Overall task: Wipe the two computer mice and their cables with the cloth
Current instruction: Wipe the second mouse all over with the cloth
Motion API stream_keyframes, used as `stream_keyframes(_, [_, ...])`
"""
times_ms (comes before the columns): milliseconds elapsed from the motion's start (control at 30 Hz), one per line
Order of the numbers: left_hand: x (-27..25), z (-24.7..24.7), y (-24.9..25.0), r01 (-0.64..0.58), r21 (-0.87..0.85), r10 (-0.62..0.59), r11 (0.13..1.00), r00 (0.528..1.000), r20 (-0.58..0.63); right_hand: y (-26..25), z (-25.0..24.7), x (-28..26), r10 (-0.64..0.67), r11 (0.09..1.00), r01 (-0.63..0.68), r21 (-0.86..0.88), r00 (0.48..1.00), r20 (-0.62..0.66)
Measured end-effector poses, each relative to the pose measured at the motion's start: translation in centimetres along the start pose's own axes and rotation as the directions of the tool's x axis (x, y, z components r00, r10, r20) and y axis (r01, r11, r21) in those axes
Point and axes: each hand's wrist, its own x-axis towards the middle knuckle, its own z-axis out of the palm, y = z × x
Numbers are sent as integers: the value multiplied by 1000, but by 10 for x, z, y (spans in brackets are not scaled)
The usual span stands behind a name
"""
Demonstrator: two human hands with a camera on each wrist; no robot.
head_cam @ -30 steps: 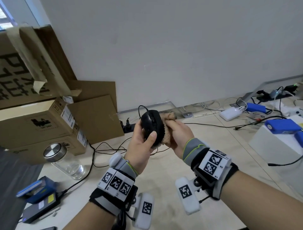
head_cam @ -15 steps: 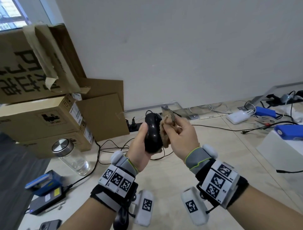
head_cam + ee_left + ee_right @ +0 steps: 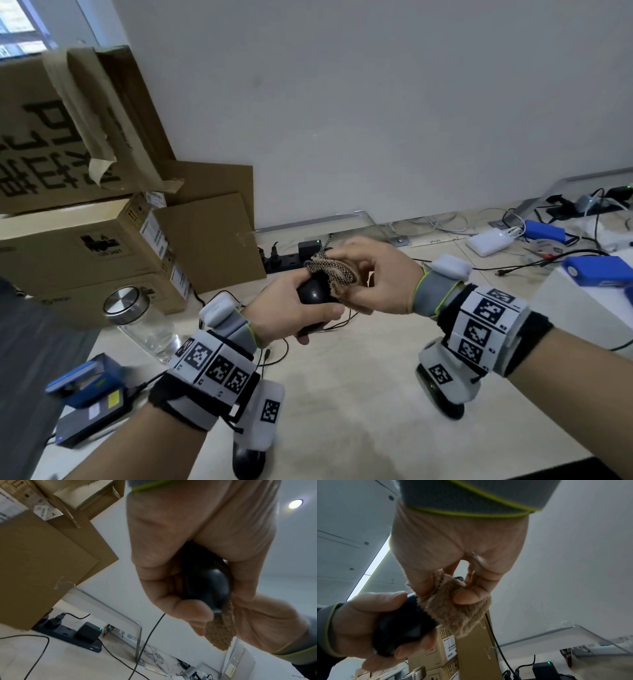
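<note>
Item: black mouse (image 3: 313,291), held above the worktop (image 3: 359,377), clamped in my left hand (image 3: 291,308). Right hand (image 3: 373,277) pinching cloth (image 3: 329,269) against it. Method: turn mouse, press firmly, cover seams.

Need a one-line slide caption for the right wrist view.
Right hand presses a tan cloth against the black mouse gripped by the left hand.

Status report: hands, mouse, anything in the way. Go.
Left hand grips black mouse, lifted off table. Right hand pinches cloth against mouse. Second mouse waits on table. Nothing in the way.
</note>
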Motion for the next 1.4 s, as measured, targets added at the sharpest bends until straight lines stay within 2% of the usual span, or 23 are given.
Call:
stream_keyframes(133, [-3,6,6,-31,99,31,995,1000,2,-9,-5,1,150,982,-155,103,987,57])
stream_keyframes(267, [0,11,7,-30,110,31,993,1000,-3,-16,-6,2,209,946,-222,237,975,76])
stream_keyframes(433, [0,10,7,3,112,-5,994,1000,23,-13,-11,-3,211,936,-266,229,948,238])
stream_keyframes(567, [1,6,7,27,132,-28,991,1000,5,-7,-7,-2,202,933,-253,256,957,209])
stream_keyframes(767, [1,4,7,25,183,-40,983,997,74,-1,-4,-3,234,939,-268,217,957,171])
stream_keyframes(1033, [6,8,6,12,307,-26,952,999,42,1,-1,0,330,874,-349,338,937,115])
stream_keyframes(1133, [7,8,7,22,281,-37,960,998,48,7,3,-2,344,849,-348,398,935,86])
stream_keyframes(1267, [6,4,5,51,232,-76,971,992,97,13,5,-8,281,873,-326,364,944,170])
stream_keyframes(1400, [8,5,6,52,259,-75,964,994,81,16,8,-5,315,854,-324,408,945,92])
